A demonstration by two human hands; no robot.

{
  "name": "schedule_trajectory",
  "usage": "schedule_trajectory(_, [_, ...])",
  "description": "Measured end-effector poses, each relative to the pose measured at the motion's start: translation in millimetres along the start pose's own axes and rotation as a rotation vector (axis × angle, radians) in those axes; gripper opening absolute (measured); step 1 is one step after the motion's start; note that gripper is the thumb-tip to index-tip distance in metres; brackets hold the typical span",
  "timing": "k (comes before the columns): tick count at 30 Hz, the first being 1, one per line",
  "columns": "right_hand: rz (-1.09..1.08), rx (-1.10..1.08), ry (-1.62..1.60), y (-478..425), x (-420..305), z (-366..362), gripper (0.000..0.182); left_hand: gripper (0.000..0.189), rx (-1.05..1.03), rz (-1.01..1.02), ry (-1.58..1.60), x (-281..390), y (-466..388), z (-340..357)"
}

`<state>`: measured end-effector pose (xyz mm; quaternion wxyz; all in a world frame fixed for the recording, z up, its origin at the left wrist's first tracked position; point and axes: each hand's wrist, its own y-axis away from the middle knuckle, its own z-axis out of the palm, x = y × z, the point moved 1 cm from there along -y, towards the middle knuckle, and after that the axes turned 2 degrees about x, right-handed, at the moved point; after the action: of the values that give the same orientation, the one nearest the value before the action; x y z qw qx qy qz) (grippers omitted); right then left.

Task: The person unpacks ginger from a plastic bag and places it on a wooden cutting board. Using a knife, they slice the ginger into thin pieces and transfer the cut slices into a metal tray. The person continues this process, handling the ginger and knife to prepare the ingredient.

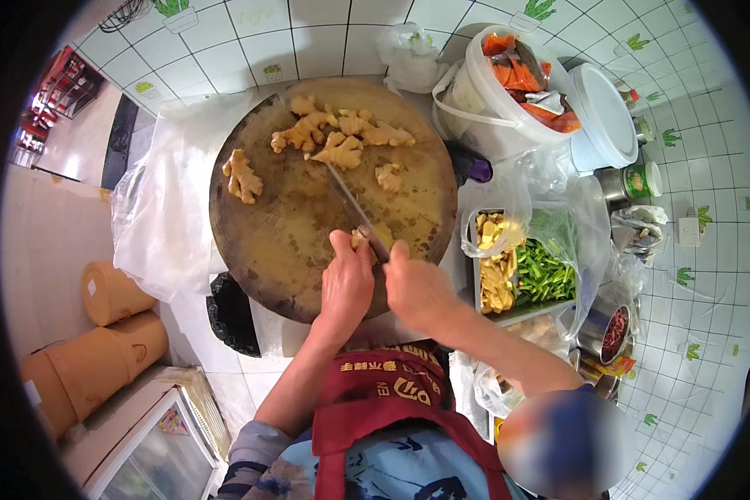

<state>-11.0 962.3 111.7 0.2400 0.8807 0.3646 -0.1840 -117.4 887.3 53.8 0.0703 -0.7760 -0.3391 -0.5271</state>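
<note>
Across a thick round chopping block [269, 212], several knobs of ginger root [344, 151] lie grouped towards the far side. One knob [244, 177] sits alone at the left, and a small piece [388, 177] is at the right. My right hand [420, 289] grips a knife [351, 201] near the block's front, its blade slanting away to the left. Beside the blade, my left hand [350, 278] pinches a small ginger piece [357, 238], mostly covered by the fingers. Pale yellow ginger [384, 234] shows just right of the blade.
At the right, a metal tray [525, 317] holds ginger slices [499, 284] and cut green stalks [542, 270], partly under clear plastic. An open white bucket [472, 103] of orange packets stands behind it. Plastic sheeting [162, 206] borders the block's left. A tiled wall [322, 47] rises behind.
</note>
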Motion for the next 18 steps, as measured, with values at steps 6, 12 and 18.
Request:
schedule_trajectory(6, [-0.007,0.047,-0.037,-1,4,-1,0.023,0.029,-0.153,-0.2,0.172,30,11,-38])
schedule_trajectory(12, [-0.013,0.034,-0.084,13,2,-16,0.022,0.03,-0.18,-0.231,0.203,12,7,-32])
schedule_trajectory(18, [-0.051,0.007,-0.002,45,-4,-31,0.019,0.03,-0.132,-0.252,0.37,6,8,-23])
